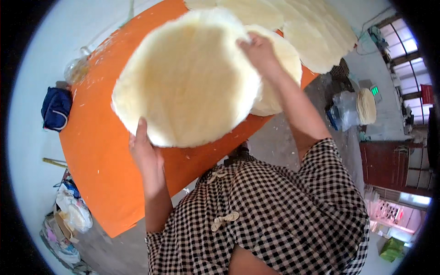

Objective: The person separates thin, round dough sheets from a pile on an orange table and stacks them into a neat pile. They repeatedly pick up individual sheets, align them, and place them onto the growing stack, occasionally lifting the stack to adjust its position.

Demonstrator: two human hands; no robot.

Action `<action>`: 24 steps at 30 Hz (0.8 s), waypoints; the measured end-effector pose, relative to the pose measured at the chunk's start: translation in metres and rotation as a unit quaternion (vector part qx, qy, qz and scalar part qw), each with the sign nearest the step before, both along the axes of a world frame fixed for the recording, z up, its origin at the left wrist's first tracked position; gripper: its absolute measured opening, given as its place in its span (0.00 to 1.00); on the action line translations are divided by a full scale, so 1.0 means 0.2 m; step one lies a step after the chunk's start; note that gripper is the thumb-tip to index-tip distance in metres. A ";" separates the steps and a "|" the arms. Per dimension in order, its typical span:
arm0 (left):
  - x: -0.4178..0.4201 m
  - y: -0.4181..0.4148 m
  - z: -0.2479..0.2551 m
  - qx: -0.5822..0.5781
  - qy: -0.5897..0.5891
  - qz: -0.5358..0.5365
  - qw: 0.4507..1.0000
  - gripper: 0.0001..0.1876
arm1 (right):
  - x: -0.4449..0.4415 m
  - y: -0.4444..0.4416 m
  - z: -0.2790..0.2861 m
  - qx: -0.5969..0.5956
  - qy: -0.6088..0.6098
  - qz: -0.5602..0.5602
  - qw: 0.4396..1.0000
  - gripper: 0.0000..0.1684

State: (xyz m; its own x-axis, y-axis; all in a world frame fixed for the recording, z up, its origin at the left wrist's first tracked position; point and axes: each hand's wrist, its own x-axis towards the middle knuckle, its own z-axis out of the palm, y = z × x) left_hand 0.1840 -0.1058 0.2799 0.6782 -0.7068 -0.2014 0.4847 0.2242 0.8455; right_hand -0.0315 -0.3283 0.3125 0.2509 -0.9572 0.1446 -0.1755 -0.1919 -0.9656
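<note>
A large, thin, cream-coloured round sheet (192,82) is held up in front of me, above an orange-covered table (99,165). My left hand (146,151) grips its lower left edge, thumb on the near face. At the upper right edge, my right hand (259,51) pinches the same sheet between thumb and fingers. Behind my right forearm lies another round sheet (280,62), partly hidden. Further back, several overlapping sheets (316,37) cover the far right end of the table. The fingers behind the held sheet cannot be seen.
A navy bag (56,108) sits by the table's left edge, near a clear plastic bag (76,70). Plastic bags and cardboard (70,213) lie on the floor at lower left. To the right stand a stack of round sheets (366,106) and a digital display (374,90).
</note>
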 end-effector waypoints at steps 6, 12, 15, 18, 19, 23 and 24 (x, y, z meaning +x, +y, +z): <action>-0.05 -0.29 -0.04 -0.026 0.044 -0.132 0.990 0.21 | -0.38 -0.05 0.12 0.033 -0.049 -0.104 0.993 0.14; -0.07 -0.44 -0.51 0.176 0.048 -0.094 0.979 0.16 | -0.44 0.07 -0.50 0.129 0.109 -0.175 0.970 0.17; 0.17 -0.37 -0.66 0.181 0.061 -0.108 0.976 0.18 | -0.33 0.13 -0.63 0.204 -0.019 -0.135 0.969 0.20; 0.23 -0.32 -0.60 0.217 0.047 -0.104 0.969 0.19 | -0.30 0.13 -0.70 0.223 -0.042 -0.102 0.969 0.21; 0.21 -0.32 -0.55 0.225 -0.004 -0.089 0.970 0.18 | -0.31 0.13 -0.74 0.189 -0.021 -0.083 0.978 0.23; 0.18 -0.24 -0.51 0.245 -0.131 -0.078 0.957 0.17 | -0.26 0.19 -0.63 0.207 0.085 -0.147 0.964 0.18; 0.19 -0.22 -0.53 0.244 -0.143 -0.091 0.955 0.16 | -0.23 0.24 -0.56 0.156 0.035 -0.176 0.971 0.20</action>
State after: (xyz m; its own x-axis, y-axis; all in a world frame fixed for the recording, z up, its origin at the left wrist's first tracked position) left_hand 0.2216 -0.1498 0.1749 0.6291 -0.6877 -0.3623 0.2126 -0.2961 0.9312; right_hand -0.0772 -0.2803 0.1996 -0.1008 -0.9800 -0.1714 -0.2445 0.1914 -0.9506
